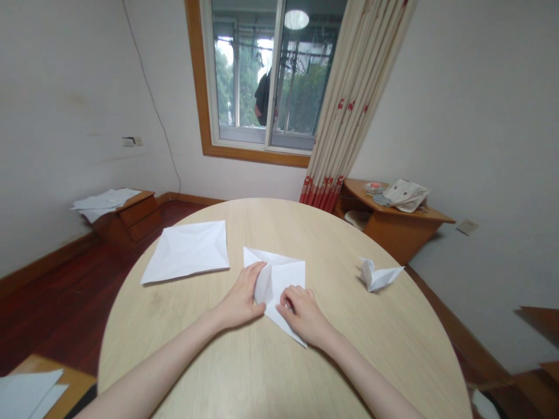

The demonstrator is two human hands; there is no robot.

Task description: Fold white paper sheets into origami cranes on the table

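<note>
A partly folded sheet of white paper lies in the middle of the round table, with a flap standing up on its left side. My left hand holds the paper at this flap, fingers at its upper edge and thumb at its lower edge. On the lower right part of the paper rests my right hand, its fingers curled in toward the thumb; what lies under the fingertips is hidden. A folded paper bird sits farther right.
A stack of creased white paper lies on the left of the round wooden table. Beyond are a low cabinet with papers, a corner desk with a cloth bag, and a curtain. A person shows in the window.
</note>
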